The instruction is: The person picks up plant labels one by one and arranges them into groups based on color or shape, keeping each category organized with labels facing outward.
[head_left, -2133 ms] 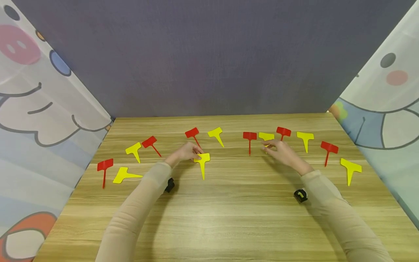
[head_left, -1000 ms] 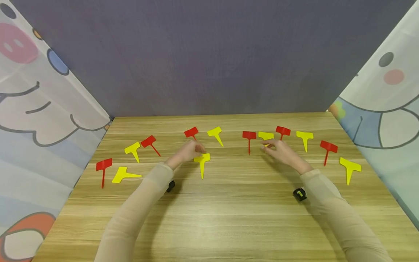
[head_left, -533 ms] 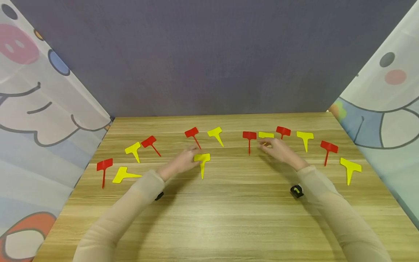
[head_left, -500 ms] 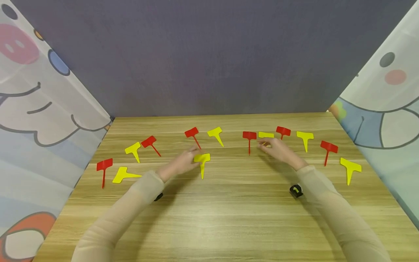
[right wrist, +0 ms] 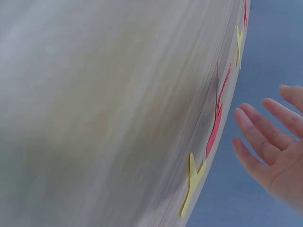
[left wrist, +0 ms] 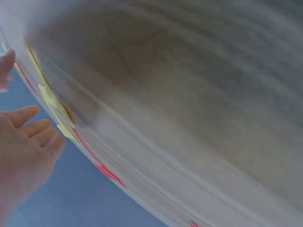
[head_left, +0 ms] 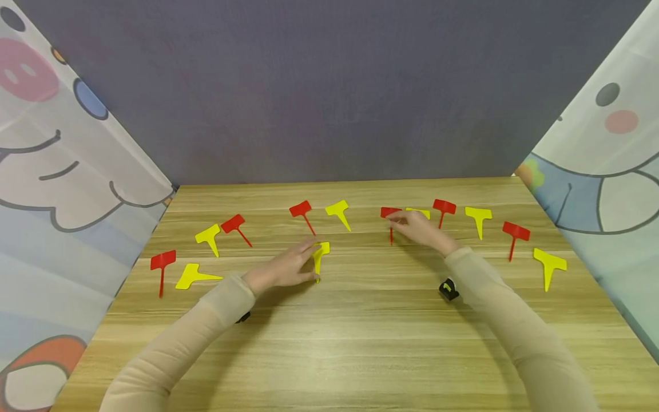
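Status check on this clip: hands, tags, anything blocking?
Left hand open, fingertips against the yellow tag. Right hand open over the red tag, contact unclear. Other tags lie apart on the table; nothing blocking.

Both arms are stretched forward in beige sleeves, the left hand held flat with fingers extended, the right hand spread loosely, fingers relaxed.

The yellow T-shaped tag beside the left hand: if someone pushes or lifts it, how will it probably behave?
The yellow tag lies flat and looks very thin, so it is probably light and would slide on the smooth wooden table rather than roll. With so little edge showing by the left hand, it may be hard to pinch up. Its narrow stem might flex a little.
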Demonstrator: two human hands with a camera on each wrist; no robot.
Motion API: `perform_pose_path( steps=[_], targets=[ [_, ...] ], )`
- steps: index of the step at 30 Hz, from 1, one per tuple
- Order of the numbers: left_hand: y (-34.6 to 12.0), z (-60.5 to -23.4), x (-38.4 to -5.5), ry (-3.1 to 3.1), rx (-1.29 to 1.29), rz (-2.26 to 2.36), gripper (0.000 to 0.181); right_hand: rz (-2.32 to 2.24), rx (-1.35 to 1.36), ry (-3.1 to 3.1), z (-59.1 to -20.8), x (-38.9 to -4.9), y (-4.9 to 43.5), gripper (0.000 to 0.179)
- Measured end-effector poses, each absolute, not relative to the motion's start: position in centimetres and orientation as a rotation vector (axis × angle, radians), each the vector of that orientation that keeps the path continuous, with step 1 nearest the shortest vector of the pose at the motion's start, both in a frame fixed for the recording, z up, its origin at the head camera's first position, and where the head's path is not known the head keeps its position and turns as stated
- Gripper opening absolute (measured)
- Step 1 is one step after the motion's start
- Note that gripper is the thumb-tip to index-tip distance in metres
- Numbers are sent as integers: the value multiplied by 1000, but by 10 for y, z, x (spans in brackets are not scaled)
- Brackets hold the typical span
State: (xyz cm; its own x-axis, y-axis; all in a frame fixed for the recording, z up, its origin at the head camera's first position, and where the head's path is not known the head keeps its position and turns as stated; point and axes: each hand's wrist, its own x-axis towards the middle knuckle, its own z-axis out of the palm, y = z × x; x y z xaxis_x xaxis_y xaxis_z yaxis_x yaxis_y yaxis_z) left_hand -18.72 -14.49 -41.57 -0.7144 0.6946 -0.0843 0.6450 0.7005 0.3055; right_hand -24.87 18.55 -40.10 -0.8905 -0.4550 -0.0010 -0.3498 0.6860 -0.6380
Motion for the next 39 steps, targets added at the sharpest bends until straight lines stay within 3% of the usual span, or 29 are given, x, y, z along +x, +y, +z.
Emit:
perform_pose_path(
  steps=[39],
  targets=[
    [-142,-421,-188,2626,1028,206,71,-962,-638,2737,-406,-306,107,34]
  ],
)
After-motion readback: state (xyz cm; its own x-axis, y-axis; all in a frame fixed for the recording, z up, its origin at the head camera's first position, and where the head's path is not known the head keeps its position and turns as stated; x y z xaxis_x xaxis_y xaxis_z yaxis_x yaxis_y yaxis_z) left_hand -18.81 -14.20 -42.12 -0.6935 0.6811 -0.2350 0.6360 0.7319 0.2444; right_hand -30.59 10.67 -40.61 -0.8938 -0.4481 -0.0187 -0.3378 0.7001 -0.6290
